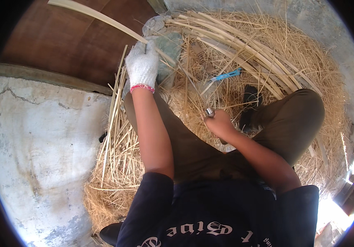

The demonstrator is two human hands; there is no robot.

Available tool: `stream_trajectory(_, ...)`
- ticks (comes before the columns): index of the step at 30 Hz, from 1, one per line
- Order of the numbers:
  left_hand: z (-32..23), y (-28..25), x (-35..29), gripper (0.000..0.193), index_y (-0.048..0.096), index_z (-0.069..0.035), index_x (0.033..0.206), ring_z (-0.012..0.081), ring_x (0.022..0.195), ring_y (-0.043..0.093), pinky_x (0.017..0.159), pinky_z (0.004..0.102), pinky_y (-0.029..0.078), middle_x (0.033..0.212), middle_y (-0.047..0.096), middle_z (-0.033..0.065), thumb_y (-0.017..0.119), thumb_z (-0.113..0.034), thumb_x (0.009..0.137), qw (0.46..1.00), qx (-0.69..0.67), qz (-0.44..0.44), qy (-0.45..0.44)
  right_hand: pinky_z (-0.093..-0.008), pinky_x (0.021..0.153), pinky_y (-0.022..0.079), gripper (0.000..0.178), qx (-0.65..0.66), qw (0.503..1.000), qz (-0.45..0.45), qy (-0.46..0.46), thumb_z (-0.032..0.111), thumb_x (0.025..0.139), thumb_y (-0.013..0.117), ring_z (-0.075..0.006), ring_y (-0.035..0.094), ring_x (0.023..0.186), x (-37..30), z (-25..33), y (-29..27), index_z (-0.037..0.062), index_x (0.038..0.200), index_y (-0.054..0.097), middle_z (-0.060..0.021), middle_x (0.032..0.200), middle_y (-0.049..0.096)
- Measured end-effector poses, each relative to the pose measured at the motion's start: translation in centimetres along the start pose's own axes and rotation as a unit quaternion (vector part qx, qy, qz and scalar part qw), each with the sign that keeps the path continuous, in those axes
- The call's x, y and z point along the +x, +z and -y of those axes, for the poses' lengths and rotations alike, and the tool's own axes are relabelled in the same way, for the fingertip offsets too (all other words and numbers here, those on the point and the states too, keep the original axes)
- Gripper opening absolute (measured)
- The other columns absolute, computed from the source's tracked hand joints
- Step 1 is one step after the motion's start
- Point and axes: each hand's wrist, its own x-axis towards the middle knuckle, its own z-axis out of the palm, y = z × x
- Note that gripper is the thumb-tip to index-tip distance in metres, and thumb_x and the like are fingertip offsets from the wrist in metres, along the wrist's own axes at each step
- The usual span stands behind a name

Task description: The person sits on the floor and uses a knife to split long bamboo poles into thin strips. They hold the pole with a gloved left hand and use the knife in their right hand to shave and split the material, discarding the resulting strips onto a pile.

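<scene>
A white knitted glove with a red cuff covers my left hand (143, 65), which is closed round a long, pale bamboo strip (98, 15). One end of the strip rises to the upper left; the other slopes down toward my right. My bare right hand (219, 124) grips a knife (210, 112) by its handle, the metal collar showing above the fist. Its narrow blade points up and left toward the lower part of the strip; whether they touch I cannot tell. A blue-handled cutting tool (227, 75) lies on the shavings beyond my right hand.
A bundle of split strips (243, 45) lies at the upper right over a heap of curly shavings (309, 57). More thin strips (115, 119) lean by my left leg. A cracked wall (45, 140) and brown panel (78, 49) bound the left side.
</scene>
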Motion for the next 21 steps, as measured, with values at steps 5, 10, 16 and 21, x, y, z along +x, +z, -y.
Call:
stream_trajectory(5,1.8,0.0,0.5,0.035,0.069,0.008,0.115,0.0213,0.084,0.075,0.072,0.0327,0.061,0.098,0.074,0.0170,0.064,-0.023,0.098,0.998,-0.063,-0.014,-0.022,-0.0403,0.054,0.046,0.020,0.064,0.987,0.000,0.149,0.012,0.087,0.063,-0.0252,0.062,0.055,1.0,-1.7,-0.3,-0.0021,0.074,0.059,-0.0125,0.063,0.062)
stream_trajectory(10,1.2,0.4,0.5,0.037,0.070,0.006,0.113,0.0262,0.087,0.074,0.075,0.0361,0.059,0.101,0.073,0.0189,0.063,-0.026,0.098,0.999,-0.044,-0.007,-0.026,-0.0422,0.044,0.043,0.021,0.087,0.993,-0.050,-0.054,0.012,0.086,0.064,-0.0246,0.056,0.044,0.5,-0.9,0.6,-0.0031,0.071,0.058,-0.0130,0.060,0.058)
stream_trajectory(16,0.4,-0.3,-0.2,0.041,0.071,0.004,0.107,0.0455,0.103,0.066,0.091,0.0510,0.050,0.104,0.070,0.0279,0.055,-0.033,0.099,0.999,0.000,-0.016,-0.034,-0.0422,0.056,0.046,0.019,0.043,0.992,0.068,0.100,0.013,0.086,0.064,-0.0263,0.061,0.054,-0.5,1.1,-0.5,-0.0005,0.073,0.060,-0.0112,0.058,0.059)
stream_trajectory(21,0.9,-0.1,0.0,0.041,0.072,0.002,0.109,0.0402,0.099,0.069,0.089,0.0469,0.052,0.102,0.072,0.0257,0.056,-0.034,0.099,0.999,0.012,-0.023,-0.027,-0.0435,0.051,0.045,0.017,0.023,0.997,-0.036,-0.060,0.013,0.084,0.064,-0.0279,0.059,0.050,-0.6,0.6,-0.3,-0.0030,0.078,0.062,-0.0148,0.061,0.060)
